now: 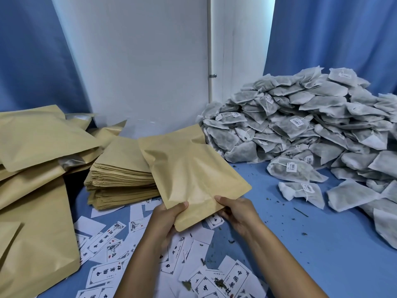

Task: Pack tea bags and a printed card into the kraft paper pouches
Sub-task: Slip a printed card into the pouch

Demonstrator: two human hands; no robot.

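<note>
I hold one kraft paper pouch (189, 168) above the table, tilted away from me. My left hand (167, 218) grips its near left corner, thumb on top. My right hand (234, 211) pinches the near right edge. A stack of flat empty pouches (120, 175) lies just behind and left of it. Printed cards (107, 274) with black characters are scattered on the blue table under my arms. A big heap of white tea bags (311, 130) with small labels fills the right side.
Filled or larger kraft pouches (36, 190) pile up along the left edge. Loose tea crumbs dot the blue table (290, 244). A white wall and blue curtains stand behind the table.
</note>
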